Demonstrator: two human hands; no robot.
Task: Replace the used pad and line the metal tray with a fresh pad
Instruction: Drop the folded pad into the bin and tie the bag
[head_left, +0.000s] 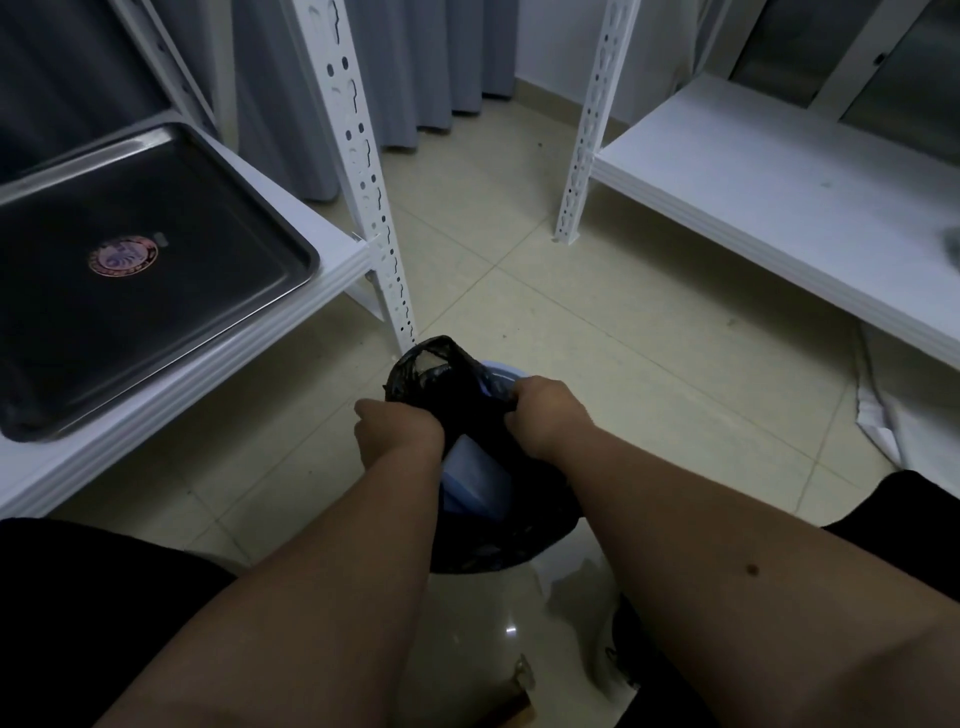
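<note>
A bare metal tray (218, 171) with a round sticker (122, 258) in its middle lies on the low white shelf (332, 244) at the left. On the floor in front of me stands a bin lined with a black bag (434, 371). A blue pad (475, 478) is stuffed inside the bag. My left hand (397, 431) grips the bag's left edge. My right hand (550, 415) grips its right edge. Both hands hold the bag's mouth over the blue pad.
A white perforated shelf post (363, 171) stands just beyond the bin. A second white shelf (779, 197) runs along the right, with white sheet material (904, 415) on the floor under it. Grey curtains (415, 67) hang at the back. The floor is pale tile (571, 322).
</note>
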